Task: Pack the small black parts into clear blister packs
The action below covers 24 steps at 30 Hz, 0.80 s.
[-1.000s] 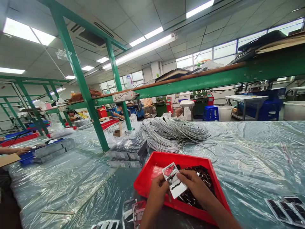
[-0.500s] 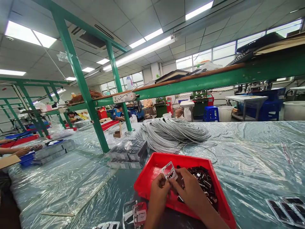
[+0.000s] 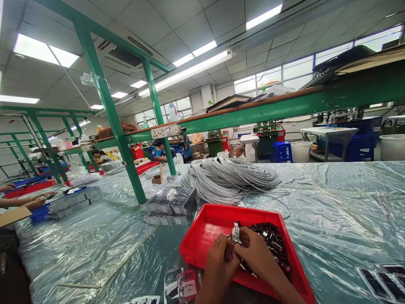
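Over the red tray (image 3: 198, 249), both of my hands are closed on one small clear plastic case (image 3: 236, 233), now seen nearly edge-on. My left hand (image 3: 220, 259) pinches its lower left side. The fingers of my right hand (image 3: 253, 249) grip its right side, and what lies between the fingertips is partly hidden. Below and to the right of the hands, many small shiny dark pieces (image 3: 274, 240) fill the right part of the tray. Clear packs with red and white inserts (image 3: 187, 285) lie just left of my left forearm.
A large coil of grey cable (image 3: 228, 179) lies behind the tray. Stacked packaged boxes (image 3: 172, 204) stand left of it, near a green post (image 3: 128, 164). Flat dark packs (image 3: 384, 280) lie at right. A co-worker's hands (image 3: 38, 200) are at far left.
The clear case has turned from showing its broad face to nearly edge-on and sits slightly lower and to the right. My left hand has shifted right, closer to my right hand.
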Motion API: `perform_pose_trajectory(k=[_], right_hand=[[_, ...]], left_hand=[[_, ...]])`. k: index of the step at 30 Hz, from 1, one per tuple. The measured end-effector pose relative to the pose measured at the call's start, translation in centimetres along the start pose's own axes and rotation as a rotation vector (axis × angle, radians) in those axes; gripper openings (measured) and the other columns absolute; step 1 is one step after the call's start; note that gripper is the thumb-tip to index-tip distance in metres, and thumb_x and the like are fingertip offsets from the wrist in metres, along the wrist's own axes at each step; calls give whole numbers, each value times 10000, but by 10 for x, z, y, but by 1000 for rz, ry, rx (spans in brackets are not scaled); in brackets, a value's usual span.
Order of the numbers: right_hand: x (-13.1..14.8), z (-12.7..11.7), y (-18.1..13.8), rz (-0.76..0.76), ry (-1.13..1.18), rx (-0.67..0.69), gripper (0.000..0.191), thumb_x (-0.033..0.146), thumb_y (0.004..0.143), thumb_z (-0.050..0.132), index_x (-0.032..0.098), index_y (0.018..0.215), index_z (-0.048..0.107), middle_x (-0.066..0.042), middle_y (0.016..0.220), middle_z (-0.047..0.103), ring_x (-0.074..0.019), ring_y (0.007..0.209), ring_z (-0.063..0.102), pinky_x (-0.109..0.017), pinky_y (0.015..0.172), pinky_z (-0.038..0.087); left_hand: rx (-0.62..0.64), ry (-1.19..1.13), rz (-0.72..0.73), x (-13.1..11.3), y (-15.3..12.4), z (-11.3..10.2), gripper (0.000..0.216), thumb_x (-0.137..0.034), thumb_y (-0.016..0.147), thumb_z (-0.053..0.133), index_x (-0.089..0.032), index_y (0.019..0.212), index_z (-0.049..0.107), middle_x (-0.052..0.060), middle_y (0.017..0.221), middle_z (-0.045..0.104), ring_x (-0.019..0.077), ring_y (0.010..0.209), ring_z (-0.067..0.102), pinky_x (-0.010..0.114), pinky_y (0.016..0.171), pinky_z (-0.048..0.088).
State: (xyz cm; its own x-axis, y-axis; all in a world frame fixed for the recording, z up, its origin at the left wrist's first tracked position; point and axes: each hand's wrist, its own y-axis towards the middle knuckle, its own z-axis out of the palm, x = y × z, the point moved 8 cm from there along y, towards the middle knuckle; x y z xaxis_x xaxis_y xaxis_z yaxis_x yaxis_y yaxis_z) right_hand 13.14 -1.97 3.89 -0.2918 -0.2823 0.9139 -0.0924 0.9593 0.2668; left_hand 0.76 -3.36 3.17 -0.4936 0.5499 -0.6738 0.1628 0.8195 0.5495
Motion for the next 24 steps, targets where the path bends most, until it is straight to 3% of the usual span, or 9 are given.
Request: perform_pose_trajectory(k=[4,8,12,17,24], right_hand=[[-18,10,2,93,190,89,127,214,663,536,181,756,615,-43,727,730,-253,745,696,-301,649,495],[-28,14,3,118,296,141,113,194,660,533,177,742,609,-33,688,718,-230,688,682,-277,586,473],[-37,20,5,138,425,171,114,212,641,591,184,750,611,-27,706,714,-228,700,678,-310,648,513],[-56,32,-3,358,621,157,153,293,644,662,189,750,622,-29,735,699,-210,678,682,-301,606,535],[-59,38,-12,506,791,149,192,247,626,758,175,748,628,-19,706,693,-181,704,693,-265,668,542]], left_hand=[[-24,209,180,0,-4,8,177,-53,749,508,-229,764,529,21,744,591,174,661,562,264,594,355],[-24,318,197,2,-4,12,217,-33,735,489,-234,803,533,45,801,624,207,734,599,284,620,378],[18,399,144,3,-4,17,232,-34,716,491,-225,839,536,69,847,647,225,754,617,303,618,390],[32,454,76,8,-2,19,246,-32,683,500,-211,847,544,90,873,653,249,799,624,323,644,397],[-8,255,-208,16,-5,9,129,-105,836,423,-205,829,504,57,840,619,201,781,585,302,681,389]])
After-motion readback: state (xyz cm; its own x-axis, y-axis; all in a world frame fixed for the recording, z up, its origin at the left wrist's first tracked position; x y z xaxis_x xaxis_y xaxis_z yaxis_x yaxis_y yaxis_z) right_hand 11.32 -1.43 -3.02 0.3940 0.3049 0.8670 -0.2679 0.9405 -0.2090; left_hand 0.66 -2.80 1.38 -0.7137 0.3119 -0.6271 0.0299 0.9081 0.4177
